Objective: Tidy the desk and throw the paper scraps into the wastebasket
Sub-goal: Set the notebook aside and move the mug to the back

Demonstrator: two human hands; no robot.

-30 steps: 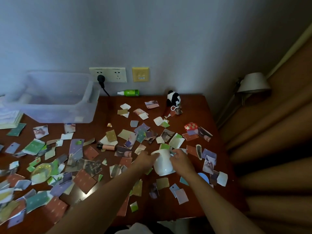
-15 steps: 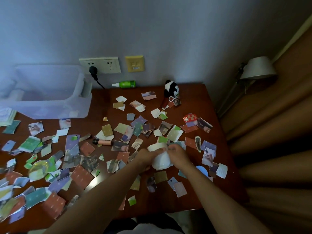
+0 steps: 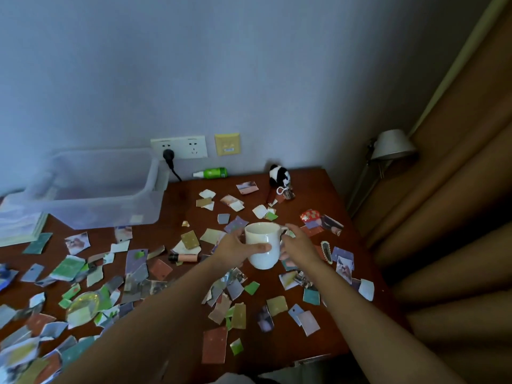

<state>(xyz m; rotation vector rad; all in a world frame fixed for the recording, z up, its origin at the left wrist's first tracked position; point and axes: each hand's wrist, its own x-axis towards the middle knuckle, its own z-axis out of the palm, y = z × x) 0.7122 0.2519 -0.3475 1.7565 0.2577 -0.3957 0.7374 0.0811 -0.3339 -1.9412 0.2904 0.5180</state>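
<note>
A dark red-brown worktop (image 3: 313, 187) stands in the corner of a pale wall (image 3: 221, 65), with tan curtains (image 3: 457, 189) and a grey lamp (image 3: 393, 145) to its right. Torn scraps (image 3: 214, 345) lie scattered over nearly all of it. A clear bin (image 3: 155, 184) sits at the back left under a socket (image 3: 180, 146). A green bottle (image 3: 213, 173) and a toy panda (image 3: 279, 176) rest by the wall. A white mug (image 3: 263, 245) is upright above the scraps. The left hand (image 3: 235, 250) has its grip clamped on the body and the right hand (image 3: 299, 245) on the handle side.
</note>
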